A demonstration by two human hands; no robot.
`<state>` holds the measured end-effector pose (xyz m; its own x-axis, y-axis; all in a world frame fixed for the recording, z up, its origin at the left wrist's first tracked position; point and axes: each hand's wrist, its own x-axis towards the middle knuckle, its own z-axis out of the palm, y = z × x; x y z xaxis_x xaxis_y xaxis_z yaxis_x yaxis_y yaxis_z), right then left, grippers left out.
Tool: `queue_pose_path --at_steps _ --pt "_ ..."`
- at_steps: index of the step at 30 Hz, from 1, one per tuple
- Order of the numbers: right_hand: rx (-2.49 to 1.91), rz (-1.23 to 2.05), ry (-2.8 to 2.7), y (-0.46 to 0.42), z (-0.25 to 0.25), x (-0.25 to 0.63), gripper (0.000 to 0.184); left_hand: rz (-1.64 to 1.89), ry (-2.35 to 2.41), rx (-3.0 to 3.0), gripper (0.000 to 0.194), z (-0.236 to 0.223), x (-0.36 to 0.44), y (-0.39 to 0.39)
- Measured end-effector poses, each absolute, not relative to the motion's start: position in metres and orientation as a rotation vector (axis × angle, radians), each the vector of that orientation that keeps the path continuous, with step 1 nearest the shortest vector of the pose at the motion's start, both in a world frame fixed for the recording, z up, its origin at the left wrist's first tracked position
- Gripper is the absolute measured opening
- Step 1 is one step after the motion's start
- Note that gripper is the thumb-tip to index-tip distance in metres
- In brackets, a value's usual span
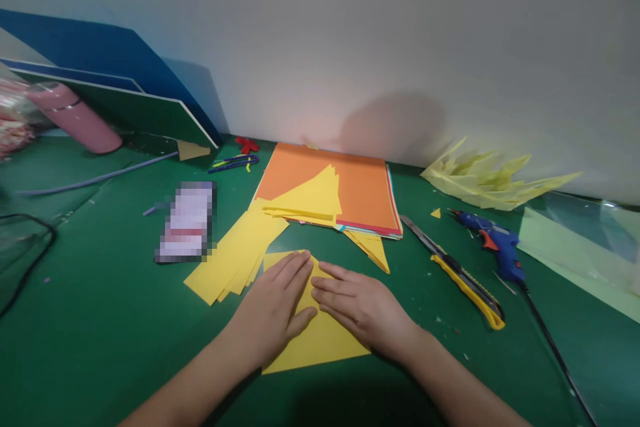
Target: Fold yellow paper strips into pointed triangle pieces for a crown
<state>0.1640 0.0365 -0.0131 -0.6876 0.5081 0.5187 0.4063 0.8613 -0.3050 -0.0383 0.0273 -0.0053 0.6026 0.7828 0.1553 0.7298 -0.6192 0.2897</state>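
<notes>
A yellow sheet of paper (315,343) lies on the green table in front of me. My left hand (280,300) rests flat on its left side, fingers stretched toward the top edge. From the right, my right hand (357,300) presses on the paper with its fingers extended and pointing left. Both hands are open, their fingertips close to each other near the top of the sheet. Just beyond are yellow paper strips (235,247) on the left and folded yellow triangles (310,197) on a stack of coloured paper (360,180), orange on top.
A utility knife (460,280) and a blue glue gun (495,240) with a trailing cord lie to the right. Behind them sits a spiky yellow paper piece (495,180). On the left are a blurred phone (187,220), pipe cleaners (235,162) and a pink bottle (75,117) by leaning boards (115,110).
</notes>
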Motion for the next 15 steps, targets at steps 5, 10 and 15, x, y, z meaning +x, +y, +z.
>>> queue_pose_path --at_steps 5,10,15 --pt "-0.700 0.226 -2.458 0.036 -0.012 0.164 0.028 0.495 1.276 2.638 0.039 -0.007 -0.034 0.030" --pt "-0.741 0.215 -2.459 0.036 -0.006 0.163 0.026 0.643 1.290 2.574 0.028 -0.007 -0.031 0.035" --pt "-0.702 0.243 -2.496 0.036 -0.002 0.163 0.026 0.605 1.335 2.478 0.020 -0.001 -0.030 0.033"
